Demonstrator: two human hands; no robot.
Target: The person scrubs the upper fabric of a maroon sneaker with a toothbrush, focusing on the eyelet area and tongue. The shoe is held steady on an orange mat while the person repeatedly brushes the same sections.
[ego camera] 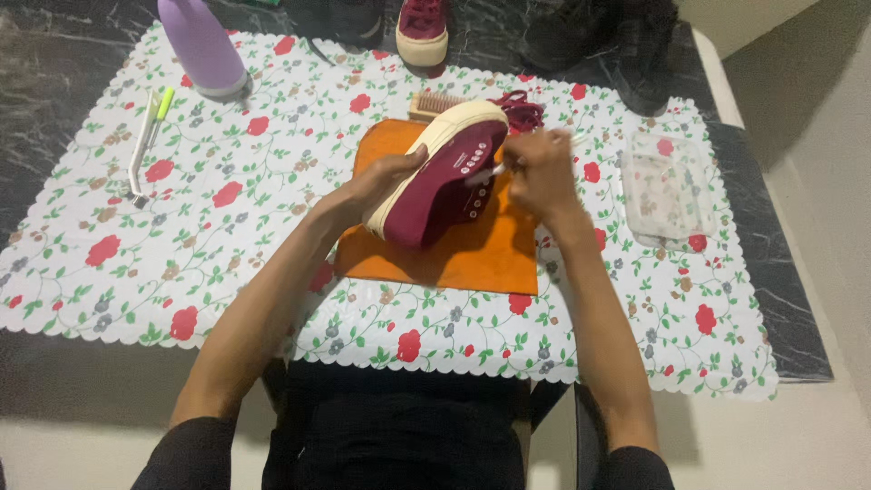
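The grip of the left hand point(376, 186) is closed around the cream sole of a maroon sneaker point(442, 177), thumb on the sole's edge, holding the shoe tilted on its side above an orange cloth point(472, 259). The right hand point(537, 171) is clenched on something small and pale at the shoe's eyelet side; what it is cannot be told. Loose maroon laces point(522, 111) lie just beyond the shoe's toe, beside a wooden brush point(429, 104). The cloth lies on a floral mat point(227, 245) that covers a dark marble surface point(54, 63). Far left on the mat stands a lilac bottle point(201, 45), with a slim metal tool point(143, 150) near it. To the right lies a clear plastic container point(667, 186). A second maroon sneaker point(423, 32) stands at the far edge.
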